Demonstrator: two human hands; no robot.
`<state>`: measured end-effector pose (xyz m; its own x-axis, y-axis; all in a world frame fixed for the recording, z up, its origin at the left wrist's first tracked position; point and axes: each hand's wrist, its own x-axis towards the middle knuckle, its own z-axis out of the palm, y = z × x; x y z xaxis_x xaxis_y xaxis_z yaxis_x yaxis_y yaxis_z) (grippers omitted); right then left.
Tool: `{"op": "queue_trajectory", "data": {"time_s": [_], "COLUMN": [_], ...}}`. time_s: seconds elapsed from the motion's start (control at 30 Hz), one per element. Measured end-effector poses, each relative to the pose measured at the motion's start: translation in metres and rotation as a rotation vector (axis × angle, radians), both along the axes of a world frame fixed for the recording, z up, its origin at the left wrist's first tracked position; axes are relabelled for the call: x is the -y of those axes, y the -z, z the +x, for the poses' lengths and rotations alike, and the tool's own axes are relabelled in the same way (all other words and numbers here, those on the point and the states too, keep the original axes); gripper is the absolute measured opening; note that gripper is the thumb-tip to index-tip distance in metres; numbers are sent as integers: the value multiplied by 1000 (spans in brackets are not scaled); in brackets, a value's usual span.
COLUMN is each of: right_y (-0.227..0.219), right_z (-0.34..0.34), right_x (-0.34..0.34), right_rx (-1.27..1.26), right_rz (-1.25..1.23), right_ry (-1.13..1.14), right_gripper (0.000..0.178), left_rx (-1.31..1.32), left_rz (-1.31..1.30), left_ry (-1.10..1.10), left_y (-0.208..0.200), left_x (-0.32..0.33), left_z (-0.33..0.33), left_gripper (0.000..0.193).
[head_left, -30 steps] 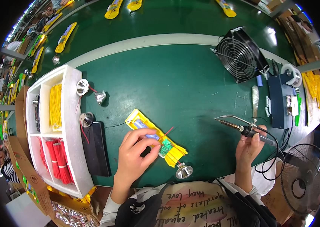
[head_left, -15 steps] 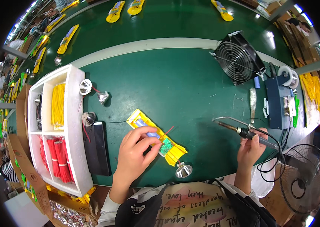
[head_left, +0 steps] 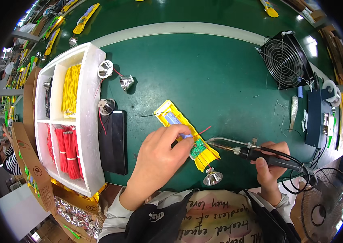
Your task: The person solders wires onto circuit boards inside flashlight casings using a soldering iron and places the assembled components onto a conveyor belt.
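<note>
Green bench (head_left: pixel 196 73) below, left fingers (head_left: pixel 176 130) curl over a yellow casing (head_left: pixel 207 158), hold unclear, while right fingers (head_left: pixel 275 146) wrap a soldering iron (head_left: pixel 274 159).

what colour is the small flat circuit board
The small flat circuit board is green, best in the head view.

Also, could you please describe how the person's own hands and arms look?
The left hand and right hand are bare, without gloves. Both sleeves are pale grey, leaving the wrists uncovered. They seem part of a jacket with black panels and a small white emblem.
</note>
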<state>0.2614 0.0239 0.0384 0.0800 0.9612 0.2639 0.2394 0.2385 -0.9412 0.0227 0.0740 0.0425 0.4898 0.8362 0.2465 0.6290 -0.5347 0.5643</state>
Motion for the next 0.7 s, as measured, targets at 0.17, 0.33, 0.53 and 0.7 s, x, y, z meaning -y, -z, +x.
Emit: {"op": "queue_trajectory", "data": {"time_s": [0.17, 0.33, 0.53, 0.7], "right_y": [-2, 1, -1, -2], "right_z": [0, 1, 0, -2], "right_x": [-6, -7, -9, -12], "right_rx": [-83, -94, -91, -37], "right_rz": [-68, -76, -91, -86], "right_ry": [-9, -10, -48, -89], "right_gripper": [27, 28, 29, 32], "left_rx": [-31, -7, 78, -8], "left_rz": [-3, -71, -161, -177], "left_ry": [72, 110, 13, 40], "left_y": [1, 5, -3, -7], "left_x": [-7, -7, -5, -9], "left_z": [-5, -7, 0, 0], "left_gripper": [17, 18, 13, 14]}}
